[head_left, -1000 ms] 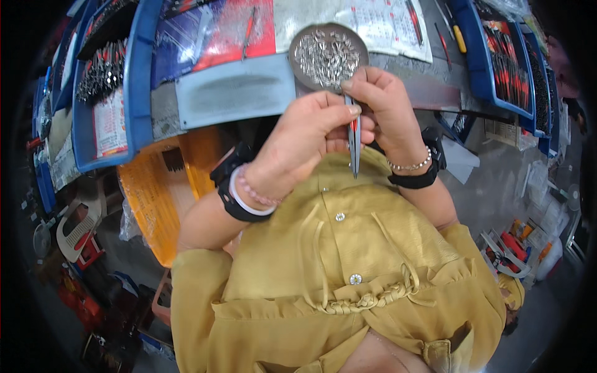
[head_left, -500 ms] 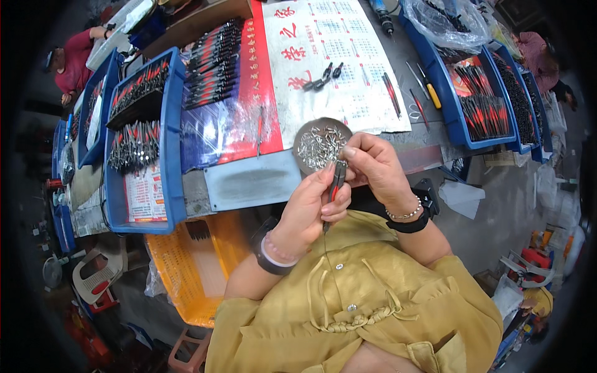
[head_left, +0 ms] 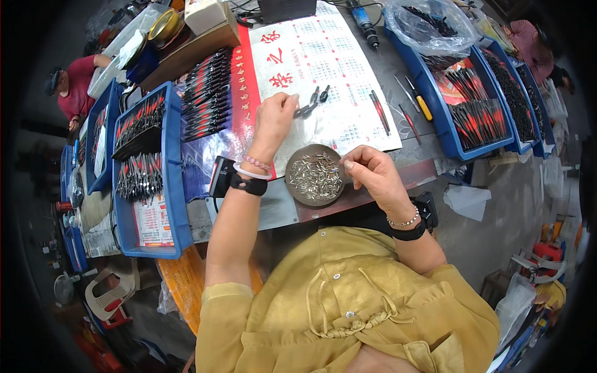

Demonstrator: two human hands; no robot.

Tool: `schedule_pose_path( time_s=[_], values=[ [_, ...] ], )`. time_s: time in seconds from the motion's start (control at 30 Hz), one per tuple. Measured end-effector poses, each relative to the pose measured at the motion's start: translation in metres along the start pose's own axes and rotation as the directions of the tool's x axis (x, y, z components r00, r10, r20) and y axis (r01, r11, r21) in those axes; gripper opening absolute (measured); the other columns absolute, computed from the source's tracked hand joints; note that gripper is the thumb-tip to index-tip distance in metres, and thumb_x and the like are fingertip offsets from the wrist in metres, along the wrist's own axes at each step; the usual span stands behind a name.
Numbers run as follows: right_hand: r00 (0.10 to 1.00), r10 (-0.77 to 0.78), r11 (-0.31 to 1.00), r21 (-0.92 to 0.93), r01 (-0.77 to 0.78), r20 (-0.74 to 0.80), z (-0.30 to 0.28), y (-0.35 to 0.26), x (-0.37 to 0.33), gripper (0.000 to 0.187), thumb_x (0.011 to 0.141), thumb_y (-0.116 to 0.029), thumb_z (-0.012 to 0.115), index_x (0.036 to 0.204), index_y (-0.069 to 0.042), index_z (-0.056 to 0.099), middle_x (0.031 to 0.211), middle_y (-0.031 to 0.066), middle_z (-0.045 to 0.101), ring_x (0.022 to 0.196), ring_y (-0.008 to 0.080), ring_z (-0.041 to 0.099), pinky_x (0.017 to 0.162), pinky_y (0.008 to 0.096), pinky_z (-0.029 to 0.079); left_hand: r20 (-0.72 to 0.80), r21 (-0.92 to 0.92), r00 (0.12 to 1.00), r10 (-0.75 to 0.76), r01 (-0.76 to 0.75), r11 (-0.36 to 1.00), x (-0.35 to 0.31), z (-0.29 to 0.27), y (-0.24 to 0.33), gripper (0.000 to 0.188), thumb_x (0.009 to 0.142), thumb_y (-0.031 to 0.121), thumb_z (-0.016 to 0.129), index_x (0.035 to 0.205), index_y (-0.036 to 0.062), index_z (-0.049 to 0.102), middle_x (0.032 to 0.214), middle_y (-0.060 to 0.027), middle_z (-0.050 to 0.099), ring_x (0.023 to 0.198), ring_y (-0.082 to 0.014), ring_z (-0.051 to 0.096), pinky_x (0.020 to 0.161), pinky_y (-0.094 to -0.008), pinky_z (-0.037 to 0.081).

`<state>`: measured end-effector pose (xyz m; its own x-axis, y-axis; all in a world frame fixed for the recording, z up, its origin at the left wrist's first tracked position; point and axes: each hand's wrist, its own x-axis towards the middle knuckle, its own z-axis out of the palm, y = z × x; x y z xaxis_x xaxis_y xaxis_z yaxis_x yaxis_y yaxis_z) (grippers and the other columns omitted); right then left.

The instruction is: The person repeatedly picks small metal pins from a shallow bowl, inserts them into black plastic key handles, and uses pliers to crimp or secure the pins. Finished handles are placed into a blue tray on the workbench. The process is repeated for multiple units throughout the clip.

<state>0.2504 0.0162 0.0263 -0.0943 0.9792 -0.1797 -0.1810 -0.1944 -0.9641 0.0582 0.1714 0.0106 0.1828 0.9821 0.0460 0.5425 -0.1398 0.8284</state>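
Pins (head_left: 315, 177), small and silvery, lie in a round dish (head_left: 314, 202) near the front edge of the surface (head_left: 408, 152). The right hand (head_left: 377, 180) is just beside the dish's right rim, thumb and forefinger nearly together; whether they pinch a pin cannot be told. The left hand (head_left: 273, 121) is farther in, over a white sheet (head_left: 341, 115), fingers bunched beside loose black pieces (head_left: 312, 102); whether it grips one is unclear. Red-and-black tools (head_left: 208, 93) lie in a row left of the sheet. One blue bin (head_left: 177, 208) stands by the front edge at the left; another blue bin (head_left: 482, 151) stands toward the right edge, beside a yellow-handled screwdriver (head_left: 424, 107).
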Motion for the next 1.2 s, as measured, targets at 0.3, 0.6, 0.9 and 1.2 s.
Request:
schedule_pose_path(
  time_s=[0.3,0.6,0.9,1.2],
  values=[
    [0.994,-0.036,0.999,-0.043,0.032,-0.105,-0.019,0.002,0.005,0.012,0.092,-0.009,0.057,0.096,0.001,0.061,0.076,-0.002,0.055,0.061,0.0028,0.046,0.055,0.0178,0.039,0.305,-0.214,0.945,-0.12,0.191,0.958,-0.048,0.025,0.014,0.029,0.095,0.026,0.055,0.089,-0.0002,0.066,0.079,-0.0016,0.064,0.053,-0.005,0.048,0.049,-0.0204,0.04],
    [0.966,-0.201,0.948,-0.281,0.149,-0.164,-0.022,0.011,0.019,0.017,0.087,-0.012,0.058,0.099,-0.001,0.063,0.081,0.0018,0.061,0.062,0.0056,0.052,0.057,0.0224,0.044,-0.004,0.03,0.998,0.065,-0.064,0.997,-0.001,0.022,-0.011,0.031,0.092,0.028,0.059,0.099,-0.001,0.067,0.068,-0.0035,0.062,0.054,-0.0079,0.053,0.048,-0.0235,0.045],
    [0.987,-0.124,0.961,-0.262,0.093,-0.102,-0.025,0.022,0.012,0.014,0.086,-0.011,0.06,0.093,0.001,0.063,0.072,-0.0033,0.058,0.061,0.0019,0.046,0.054,0.0205,0.038,0.25,-0.305,0.968,-0.025,0.103,0.947,0.048,0.046,-0.004,0.028,0.091,0.028,0.059,0.096,0.0019,0.069,0.072,0.0014,0.06,0.058,-0.0049,0.05,0.048,-0.0207,0.041],
    [0.996,-0.074,0.975,-0.213,0.063,-0.042,-0.026,0.026,0.011,0.011,0.087,-0.009,0.06,0.09,0.001,0.063,0.073,-0.0033,0.058,0.063,0.0019,0.046,0.056,0.0201,0.04,0.585,-0.269,0.81,0.039,0.149,0.952,0.005,0.049,0.016,0.027,0.093,0.027,0.058,0.109,0.0073,0.069,0.07,0.0069,0.057,0.05,-0.001,0.04,0.046,-0.0159,0.034]
  ],
)
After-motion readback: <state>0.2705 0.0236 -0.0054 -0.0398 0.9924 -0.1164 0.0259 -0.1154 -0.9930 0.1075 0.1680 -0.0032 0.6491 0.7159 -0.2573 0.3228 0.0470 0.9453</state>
